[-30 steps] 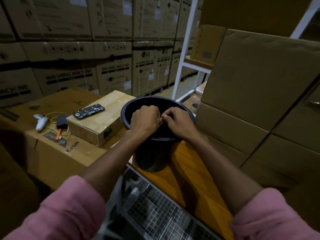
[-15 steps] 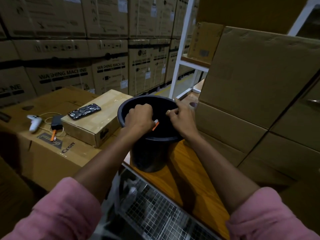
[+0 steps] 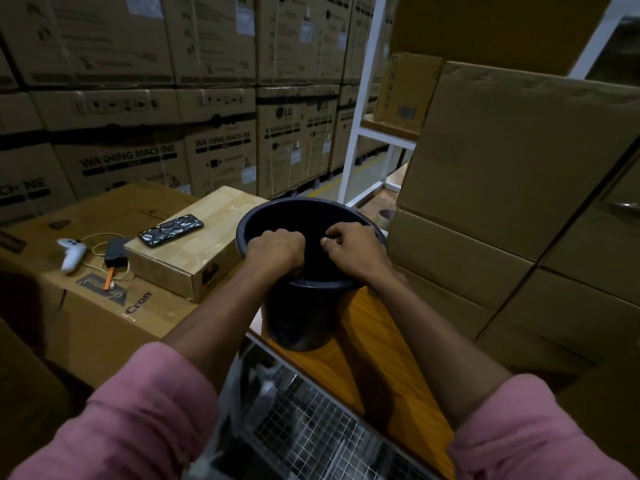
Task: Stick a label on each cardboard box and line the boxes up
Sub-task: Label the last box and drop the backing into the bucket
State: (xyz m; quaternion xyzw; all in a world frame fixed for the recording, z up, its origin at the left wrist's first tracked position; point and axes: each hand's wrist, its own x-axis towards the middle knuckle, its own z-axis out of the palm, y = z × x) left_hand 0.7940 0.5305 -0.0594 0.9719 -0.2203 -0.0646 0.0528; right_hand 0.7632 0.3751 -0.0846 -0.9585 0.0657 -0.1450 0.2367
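While the small cardboard box [image 3: 194, 244] waits at left beside the bucket [image 3: 308, 306], both hands, left hand [image 3: 277, 252] and right hand [image 3: 353, 251], curl close together over its mouth, contents unseen, so peeling should stay slow, any label hidden.

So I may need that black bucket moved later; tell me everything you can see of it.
The black bucket looks like dark plastic, round, tapering toward its base, with a rolled rim. It stands upright on the orange wooden surface, close beside the small taped box. Both hands are curled over its open mouth: the left hand at the near rim, the right hand just inside. Its inside is too dark to see.
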